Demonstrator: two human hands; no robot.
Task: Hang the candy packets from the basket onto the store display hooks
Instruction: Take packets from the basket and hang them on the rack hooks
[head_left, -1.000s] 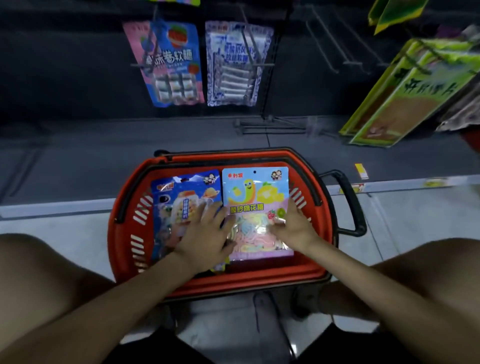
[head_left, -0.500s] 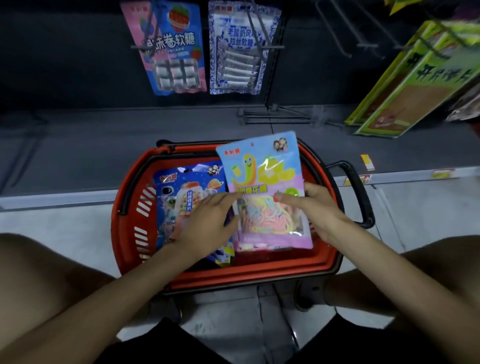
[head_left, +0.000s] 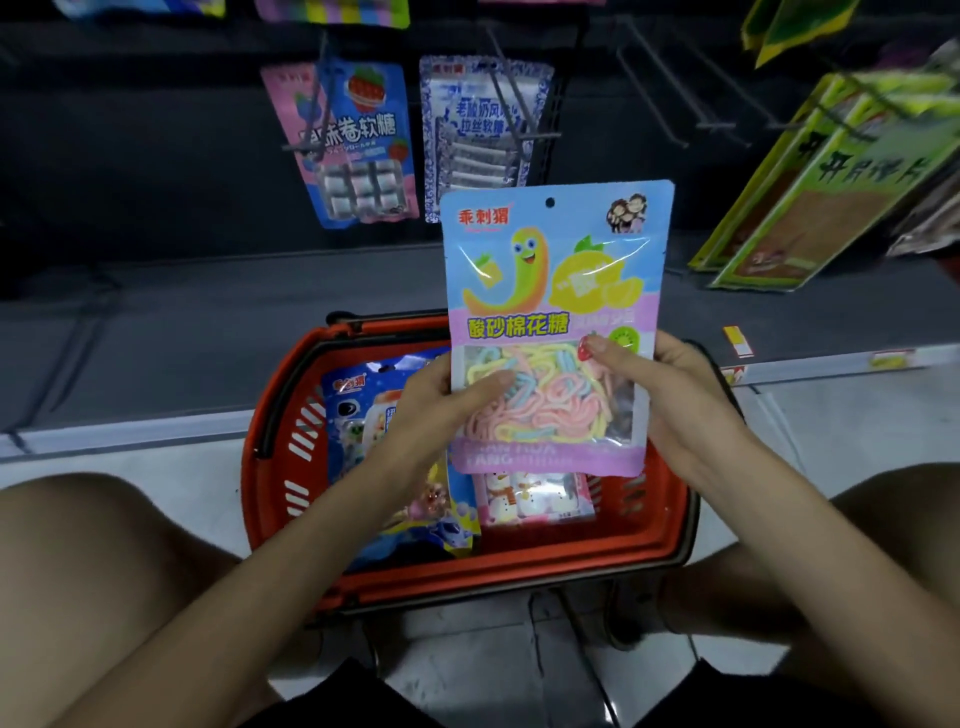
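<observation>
A pastel candy packet (head_left: 553, 291) with a worm picture is held upright above the red basket (head_left: 519, 566). My left hand (head_left: 441, 405) pinches its lower left edge, thumb across the clear window. My right hand (head_left: 670, 400) grips its right side, thumb on the front. The packet's hang hole sits at its top middle. In the basket lie a blue packet (head_left: 363, 415) on the left and a pink snowman packet (head_left: 535, 499) under the lifted one. Empty display hooks (head_left: 670, 88) stick out of the dark back panel at upper right.
Two packets hang on hooks: a pink-blue one (head_left: 358, 145) and a white-blue one (head_left: 483, 124). Green-yellow packets (head_left: 831, 182) hang at the right. A grey shelf base (head_left: 208, 338) runs behind the basket. My bare knees flank the basket on the tiled floor.
Both hands lifted the pastel packet out of the basket and raised it upright toward the hooks. The snowman packet beneath it came into sight.
</observation>
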